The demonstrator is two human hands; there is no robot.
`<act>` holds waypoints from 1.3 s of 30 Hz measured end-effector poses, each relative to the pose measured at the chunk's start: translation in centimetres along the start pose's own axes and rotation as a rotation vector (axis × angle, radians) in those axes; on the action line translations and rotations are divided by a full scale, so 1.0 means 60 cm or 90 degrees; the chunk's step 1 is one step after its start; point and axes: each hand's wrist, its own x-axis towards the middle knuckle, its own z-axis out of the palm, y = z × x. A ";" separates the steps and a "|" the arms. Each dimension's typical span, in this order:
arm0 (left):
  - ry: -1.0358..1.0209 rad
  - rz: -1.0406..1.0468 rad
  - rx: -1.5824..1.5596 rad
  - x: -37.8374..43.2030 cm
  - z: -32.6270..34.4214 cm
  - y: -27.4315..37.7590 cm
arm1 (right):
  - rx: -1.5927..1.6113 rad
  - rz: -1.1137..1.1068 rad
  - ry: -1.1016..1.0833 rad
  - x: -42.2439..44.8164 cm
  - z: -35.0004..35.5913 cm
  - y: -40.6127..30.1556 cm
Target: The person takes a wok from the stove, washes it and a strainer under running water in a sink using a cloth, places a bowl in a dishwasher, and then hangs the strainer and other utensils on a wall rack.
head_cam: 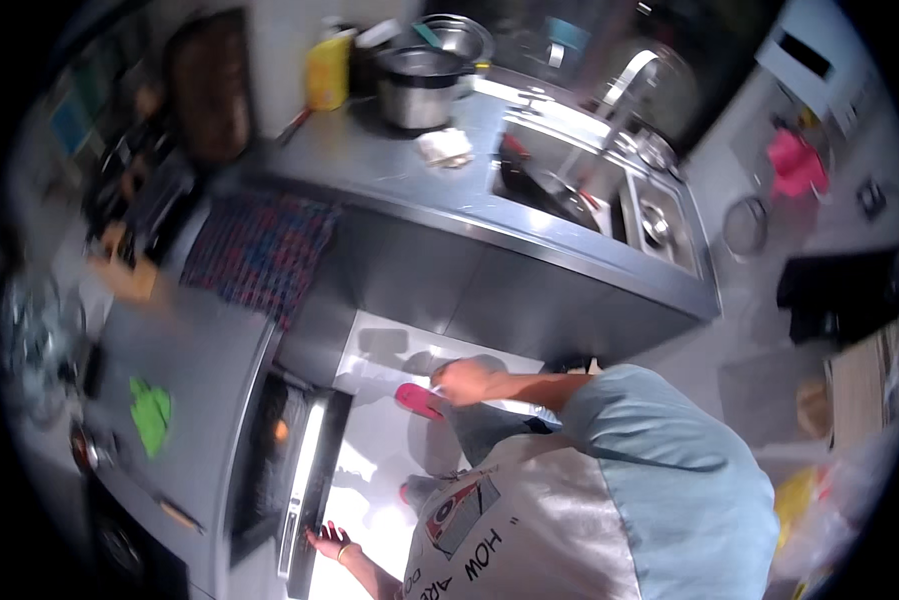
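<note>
My left hand (329,541) is at the lower edge of the view, its fingers spread at the top edge of a dark front panel (331,450). This panel belongs to a pulled-out drawer or open appliance under the left counter; the kind cannot be told. Inside its dark opening (269,450) a small orange glow shows. My right hand (460,381) hangs blurred over the floor in front of my body, fingers curled, above a pink slipper (418,400). Whether it holds anything cannot be told. A green cloth (150,417) lies on the left steel counter.
A steel sink (550,176) with a pan stands ahead on the right. A steel pot (419,90), yellow container (328,73) and white cloth (445,148) are on the counter. A woven mat (262,251) covers the corner. A wooden-handled knife (179,516) lies on the left counter.
</note>
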 end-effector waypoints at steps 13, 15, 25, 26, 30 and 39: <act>-0.582 0.392 0.446 -0.302 0.500 -0.028 | 0.240 0.525 0.856 -0.364 -0.187 0.507; -0.718 0.426 0.439 -0.492 0.616 -0.100 | 0.243 0.539 0.883 -0.390 -0.223 0.595; -0.793 0.557 0.558 -0.895 0.951 -0.309 | 0.128 0.666 0.939 -0.442 -0.302 0.952; -0.786 0.555 0.562 -0.892 0.974 -0.322 | 0.194 0.639 0.865 -0.428 -0.305 0.950; -0.734 0.417 0.681 -0.894 1.045 -0.346 | 0.345 0.527 0.643 -0.306 -0.311 0.958; -0.604 0.883 0.628 -0.906 1.115 -0.391 | 0.153 0.624 0.680 -0.315 -0.340 1.038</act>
